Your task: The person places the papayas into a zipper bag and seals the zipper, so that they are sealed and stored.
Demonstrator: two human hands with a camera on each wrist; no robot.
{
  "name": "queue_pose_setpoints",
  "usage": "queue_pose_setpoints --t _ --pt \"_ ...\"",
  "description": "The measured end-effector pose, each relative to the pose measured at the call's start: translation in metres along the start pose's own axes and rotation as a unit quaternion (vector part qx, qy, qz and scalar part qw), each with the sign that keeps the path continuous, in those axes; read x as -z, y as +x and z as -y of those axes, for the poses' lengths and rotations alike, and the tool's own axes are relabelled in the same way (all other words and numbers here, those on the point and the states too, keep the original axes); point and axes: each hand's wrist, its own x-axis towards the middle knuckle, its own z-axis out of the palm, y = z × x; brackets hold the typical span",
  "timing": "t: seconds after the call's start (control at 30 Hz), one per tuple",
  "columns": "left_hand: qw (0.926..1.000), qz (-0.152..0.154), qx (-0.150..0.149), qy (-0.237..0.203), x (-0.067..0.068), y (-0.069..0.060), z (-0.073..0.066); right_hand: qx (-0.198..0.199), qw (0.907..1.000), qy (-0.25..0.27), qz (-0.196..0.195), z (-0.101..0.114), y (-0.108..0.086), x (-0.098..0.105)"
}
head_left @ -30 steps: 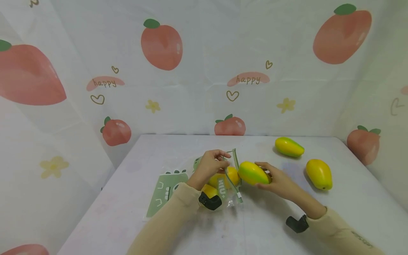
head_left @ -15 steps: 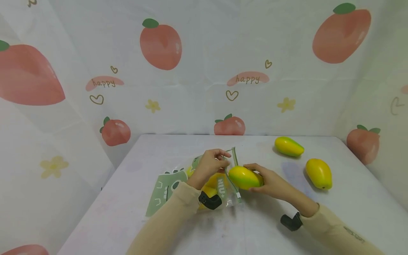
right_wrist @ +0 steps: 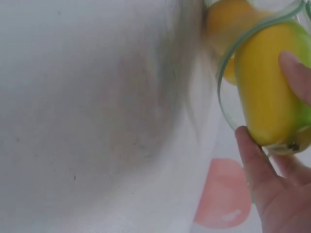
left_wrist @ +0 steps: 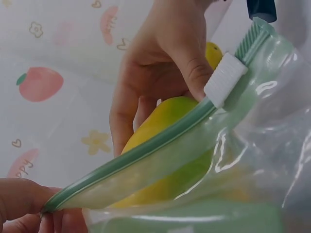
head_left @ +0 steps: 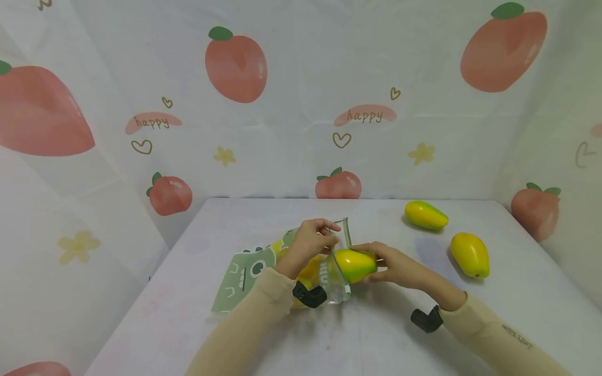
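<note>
In the head view a yellow-green mango [head_left: 356, 265] is partway in the mouth of a clear zip bag [head_left: 242, 279] with a green cartoon print. My right hand [head_left: 400, 267] grips its outer end with thumb and fingers. My left hand [head_left: 308, 244] pinches the upper edge of the bag's mouth, which gapes around the mango. In the left wrist view the green zip strip [left_wrist: 131, 155] crosses in front of the mango, a white slider [left_wrist: 226, 80] at its far end. More yellow fruit [right_wrist: 226, 22] shows inside the bag in the right wrist view, partly hidden.
Two more mangoes lie on the right of the white table [head_left: 367, 339], one farther back [head_left: 425, 215] and one nearer [head_left: 470, 256]. A fruit-printed cloth [head_left: 291, 151] hangs behind and at the sides. Each wrist wears a black camera.
My right hand has moved left with the mango, from outside the bag's mouth to partway inside it. The left hand keeps its pinch on the bag's edge, almost in place.
</note>
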Motion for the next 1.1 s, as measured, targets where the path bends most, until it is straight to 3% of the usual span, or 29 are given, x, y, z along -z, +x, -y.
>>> queue_pose_setpoints --t 0.33,0.63,0.87,1.1 --pt "0.9999 0.000 -0.007 0.008 0.000 0.000 -0.004 -0.019 0.9981 0.057 0.016 0.000 0.007 0.003" --pt "0.9998 0.001 -0.009 0.017 -0.001 0.000 -0.006 -0.017 0.9983 0.053 0.016 0.001 0.010 0.001" --pt "0.9996 -0.003 0.001 0.029 -0.001 0.000 -0.007 -0.013 0.9962 0.086 0.005 0.001 0.015 -0.003" --pt "0.9995 0.000 -0.011 0.031 -0.001 0.001 -0.005 -0.019 0.9974 0.069 -0.008 0.003 0.018 -0.006"
